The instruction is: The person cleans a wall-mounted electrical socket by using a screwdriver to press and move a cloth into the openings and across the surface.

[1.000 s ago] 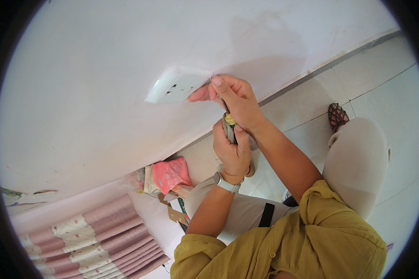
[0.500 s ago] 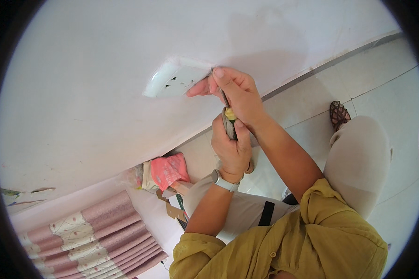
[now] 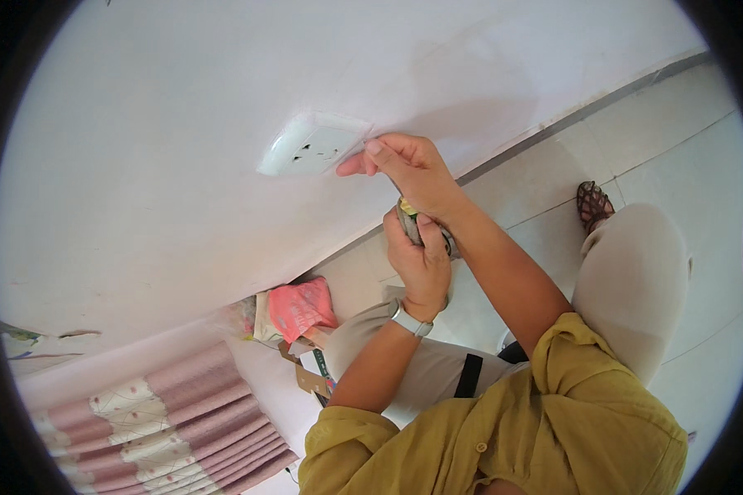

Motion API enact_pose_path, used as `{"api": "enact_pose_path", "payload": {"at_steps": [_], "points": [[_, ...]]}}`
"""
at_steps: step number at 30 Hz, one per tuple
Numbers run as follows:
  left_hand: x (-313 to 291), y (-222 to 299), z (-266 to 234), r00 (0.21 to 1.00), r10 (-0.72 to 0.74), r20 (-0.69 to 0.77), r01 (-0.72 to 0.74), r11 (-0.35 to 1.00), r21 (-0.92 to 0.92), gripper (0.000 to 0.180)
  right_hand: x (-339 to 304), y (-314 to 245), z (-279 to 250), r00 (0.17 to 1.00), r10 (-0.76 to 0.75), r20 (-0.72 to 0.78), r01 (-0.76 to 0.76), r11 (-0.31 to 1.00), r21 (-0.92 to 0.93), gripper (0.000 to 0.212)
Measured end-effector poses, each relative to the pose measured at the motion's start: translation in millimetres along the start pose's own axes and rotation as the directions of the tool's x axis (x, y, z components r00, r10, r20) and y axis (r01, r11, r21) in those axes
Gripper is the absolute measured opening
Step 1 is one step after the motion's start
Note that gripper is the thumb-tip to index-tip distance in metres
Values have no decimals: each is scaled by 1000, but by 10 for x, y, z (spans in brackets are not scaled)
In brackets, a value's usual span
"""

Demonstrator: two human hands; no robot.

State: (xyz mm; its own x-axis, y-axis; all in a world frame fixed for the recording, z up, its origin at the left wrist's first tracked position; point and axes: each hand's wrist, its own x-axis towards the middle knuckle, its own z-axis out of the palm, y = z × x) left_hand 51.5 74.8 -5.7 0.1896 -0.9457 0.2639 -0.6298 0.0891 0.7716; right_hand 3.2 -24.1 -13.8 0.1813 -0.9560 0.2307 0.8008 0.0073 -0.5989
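Observation:
A white wall socket plate is set in the pale wall, up and left of my hands. My left hand, with a watch on its wrist, is closed round the yellow-and-dark handle of a screwdriver. Something greyish shows under its fingers, too covered to name. Just above, my right hand pinches with thumb and forefinger near the plate's right end, around the screwdriver's thin shaft. That shaft is mostly hidden by the right hand, and its tip does not show. The right hand's lower fingers reach to the plate's lower edge.
A dark skirting strip divides the wall from the tiled floor. Down left lie a red plastic bag and a cardboard box. A pink patterned curtain hangs at lower left. My knees are bent close below.
Both hands have shifted slightly down in the picture, and the left hand has turned a little to the right. Less of the screwdriver's shaft shows now. The view has moved slightly too.

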Motion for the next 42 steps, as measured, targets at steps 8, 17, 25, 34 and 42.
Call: {"api": "enact_pose_path", "payload": {"at_steps": [8,17,25,34,42], "points": [[27,158,-16,1000,-5,16,4,998,62,23,-14,-144,21,999,24,-48,-18,992,126,33],[16,175,-30,1000,25,1,-25,994,103,21,-35,-45,4,998,-52,-40,58,984,169,32],[5,153,-51,998,-66,25,64,997,53,22,-3,-6,6,999,2,-32,2,993,118,34],[25,193,-69,1000,-9,18,8,996,84,26,-17,-66,54,998,-26,-54,32,993,117,30],[36,189,-115,1000,13,14,-15,993,114,25,-55,-110,124,996,-61,-67,68,992,110,30]]}}
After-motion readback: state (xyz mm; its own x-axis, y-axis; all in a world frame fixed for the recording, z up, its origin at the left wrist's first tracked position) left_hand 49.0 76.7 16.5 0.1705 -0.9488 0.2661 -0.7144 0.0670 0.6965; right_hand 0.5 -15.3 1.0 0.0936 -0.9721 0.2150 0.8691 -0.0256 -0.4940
